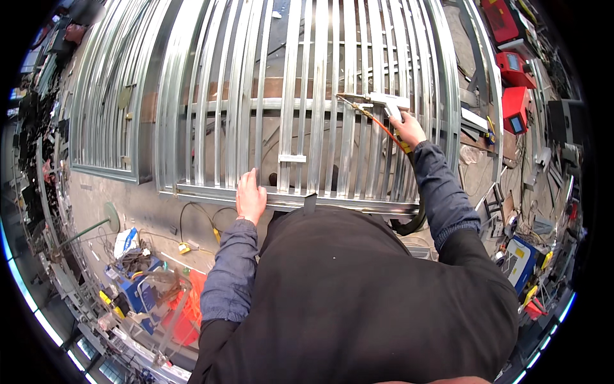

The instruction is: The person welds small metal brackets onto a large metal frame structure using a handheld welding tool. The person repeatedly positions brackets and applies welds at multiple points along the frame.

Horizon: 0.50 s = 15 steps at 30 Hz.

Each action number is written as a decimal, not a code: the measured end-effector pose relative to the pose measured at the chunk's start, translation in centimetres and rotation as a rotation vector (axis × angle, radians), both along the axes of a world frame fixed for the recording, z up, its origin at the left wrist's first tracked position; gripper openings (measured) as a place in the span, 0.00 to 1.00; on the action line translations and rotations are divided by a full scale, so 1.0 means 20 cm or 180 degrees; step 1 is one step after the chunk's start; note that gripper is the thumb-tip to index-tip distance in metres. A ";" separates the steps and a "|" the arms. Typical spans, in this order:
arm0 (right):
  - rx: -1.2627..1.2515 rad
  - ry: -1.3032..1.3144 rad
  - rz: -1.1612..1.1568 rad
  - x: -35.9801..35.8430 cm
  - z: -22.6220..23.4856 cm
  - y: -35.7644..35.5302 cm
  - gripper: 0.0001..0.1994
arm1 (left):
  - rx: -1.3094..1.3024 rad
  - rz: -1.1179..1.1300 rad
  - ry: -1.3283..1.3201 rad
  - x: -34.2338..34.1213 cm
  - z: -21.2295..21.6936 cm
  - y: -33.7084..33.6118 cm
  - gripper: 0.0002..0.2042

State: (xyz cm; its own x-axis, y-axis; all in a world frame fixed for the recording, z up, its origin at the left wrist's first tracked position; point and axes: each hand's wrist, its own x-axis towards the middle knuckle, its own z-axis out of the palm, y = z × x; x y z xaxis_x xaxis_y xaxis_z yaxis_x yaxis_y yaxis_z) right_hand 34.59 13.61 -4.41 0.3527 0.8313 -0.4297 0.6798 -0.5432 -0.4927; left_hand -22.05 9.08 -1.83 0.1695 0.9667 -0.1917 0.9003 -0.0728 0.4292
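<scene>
A silvery metal frame (288, 121) of long parallel bars lies in front of me. My right hand (409, 130) is wrapped round the grip of a white, pistol-shaped welding gun (389, 100). Its thin nozzle points left, with the tip over or against a bar; I cannot tell whether they touch. An orange feed tube (382, 127) runs along the gun and back past my wrist. My left hand (251, 197) holds nothing, its fingers stretched forward at the frame's near edge. Between the hands, a small white strip (292, 158) lies across the bars.
Another barred metal frame (105, 128) is at the left. Red machines (517, 109) and a tape measure (490, 131) are on the right. Cables, a blue machine (137, 291) and a round-disc stand (112, 217) occupy the lower left floor. A dark hose (412, 224) hangs by my right side.
</scene>
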 end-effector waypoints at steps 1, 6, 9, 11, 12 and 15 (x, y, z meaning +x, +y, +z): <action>0.0285 -0.0143 -0.0202 -0.08 0.05 -0.05 0.36 | -0.0013 -0.0023 -0.0105 0.00 -0.02 0.02 0.30; 0.0974 -0.0748 0.0119 -0.58 0.19 -0.16 0.24 | -0.0200 -0.0279 -0.0285 -0.07 -0.11 0.09 0.31; 0.0960 0.0023 0.0901 -1.07 0.20 -0.18 0.22 | -0.0504 -0.0551 -0.0242 -0.14 -0.13 0.11 0.33; 0.1029 0.0172 0.1419 -1.34 0.16 -0.14 0.22 | -0.0456 -0.0704 -0.0371 -0.19 -0.15 0.11 0.33; 0.1041 0.0152 0.1647 -1.45 0.13 -0.12 0.22 | -0.0423 -0.0771 -0.0432 -0.21 -0.15 0.11 0.33; 0.0737 -0.0457 0.2099 -1.64 0.07 -0.07 0.21 | -0.0536 -0.1162 -0.0532 -0.27 -0.12 0.16 0.31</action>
State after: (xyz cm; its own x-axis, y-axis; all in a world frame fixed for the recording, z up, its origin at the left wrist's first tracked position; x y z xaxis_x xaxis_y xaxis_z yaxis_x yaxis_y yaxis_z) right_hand 1.73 12.22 -3.06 -0.2150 0.9552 -0.2034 0.8976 0.1112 -0.4266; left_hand -27.51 12.27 -4.22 0.5365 0.7952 -0.2825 0.7456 -0.2899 0.6000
